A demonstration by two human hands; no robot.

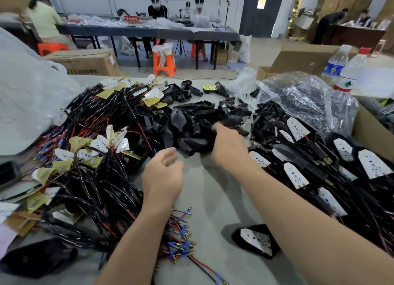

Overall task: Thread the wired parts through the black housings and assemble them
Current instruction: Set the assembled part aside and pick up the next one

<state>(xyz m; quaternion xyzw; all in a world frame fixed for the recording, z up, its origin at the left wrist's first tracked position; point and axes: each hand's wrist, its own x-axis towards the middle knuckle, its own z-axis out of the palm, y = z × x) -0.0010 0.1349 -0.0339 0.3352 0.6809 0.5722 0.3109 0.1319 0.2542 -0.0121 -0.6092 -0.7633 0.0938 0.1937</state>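
Now | left hand (163, 173) relaxed, empty | right hand (229, 144) at black housings (191, 122), grip blurred | axes mixed

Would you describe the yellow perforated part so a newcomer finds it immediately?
On the grey worktable, look past the heap of black housings toward the far edge. Left of the crumpled clear bag lies the yellow part, the only bright yellow piece, dotted with holes.
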